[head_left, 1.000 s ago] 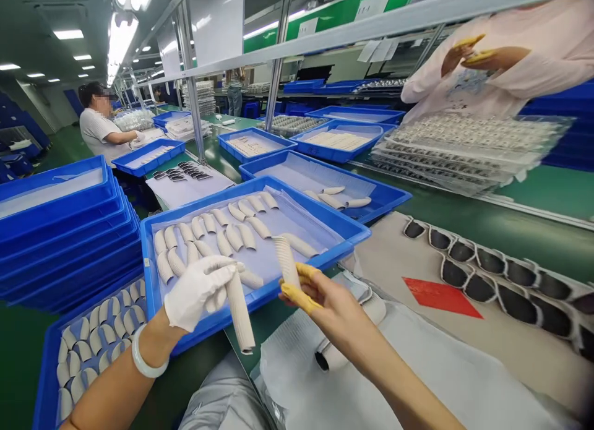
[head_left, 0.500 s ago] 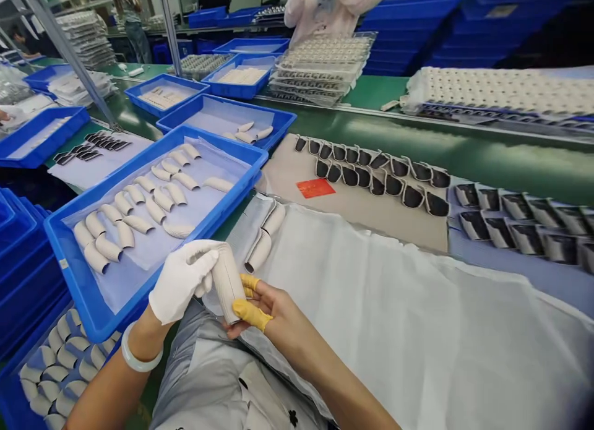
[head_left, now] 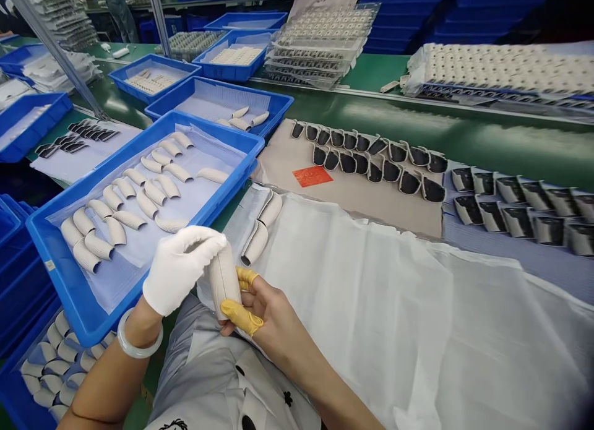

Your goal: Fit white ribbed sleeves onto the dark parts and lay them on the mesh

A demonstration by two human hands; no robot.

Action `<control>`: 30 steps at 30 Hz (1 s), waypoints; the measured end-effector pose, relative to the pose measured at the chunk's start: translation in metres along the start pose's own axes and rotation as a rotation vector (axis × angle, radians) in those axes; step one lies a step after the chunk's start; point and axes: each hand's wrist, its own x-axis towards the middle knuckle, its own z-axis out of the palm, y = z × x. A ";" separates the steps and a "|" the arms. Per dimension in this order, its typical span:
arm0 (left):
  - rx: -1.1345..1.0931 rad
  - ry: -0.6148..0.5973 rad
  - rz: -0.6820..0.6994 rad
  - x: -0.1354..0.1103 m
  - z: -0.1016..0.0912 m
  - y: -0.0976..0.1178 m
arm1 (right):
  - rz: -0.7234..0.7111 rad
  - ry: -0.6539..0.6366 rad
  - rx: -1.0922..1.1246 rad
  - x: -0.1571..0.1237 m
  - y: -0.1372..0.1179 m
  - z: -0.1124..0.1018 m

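In front of my lap I hold a cream, ribbed, curved tube-like piece (head_left: 224, 283) with a dark seam line down its side. My left hand (head_left: 179, 269), in a white glove, pinches the top end of it. The lower part is gripped by my right hand (head_left: 262, 309), which wears yellow finger cots on thumb and fingers. Just beyond, two curved cream shells (head_left: 255, 244) lie on the white sheet (head_left: 362, 281), their dark hollow edges showing. A blue tray (head_left: 232, 185) to the left contains several similar cream pieces (head_left: 116, 231) on a pale liner.
Rows of dark-faced shells (head_left: 369, 164) and a red card (head_left: 312, 176) lie on a beige mat. More shells (head_left: 520, 215) sit at the right. Behind are more blue trays (head_left: 278, 111) and stacked clear trays (head_left: 320, 46). A person (head_left: 320, 0) stands across the bench.
My left fingers have moved up over the top end of the curved piece. My right hand keeps its hold near the bottom. The camera view has shifted slightly downward.
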 end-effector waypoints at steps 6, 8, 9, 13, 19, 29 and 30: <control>0.107 -0.006 0.189 0.001 0.001 0.007 | 0.007 0.013 -0.051 0.003 -0.012 -0.001; 0.145 -0.027 0.237 0.002 0.001 0.007 | 0.014 0.008 -0.090 0.006 -0.015 -0.001; 0.149 -0.029 0.242 0.003 0.001 0.007 | 0.024 0.003 -0.090 0.008 -0.017 -0.001; 0.075 0.006 0.144 0.006 0.001 0.008 | 0.062 -0.063 -0.001 0.007 -0.021 0.000; -0.034 -0.031 0.075 0.006 0.000 0.007 | 0.056 -0.103 0.027 -0.001 -0.023 -0.001; -0.007 0.016 0.151 0.006 0.000 0.011 | 0.059 -0.265 0.135 -0.007 -0.020 -0.005; -0.003 0.022 0.162 0.007 -0.001 0.011 | 0.059 -0.281 0.135 -0.008 -0.020 -0.005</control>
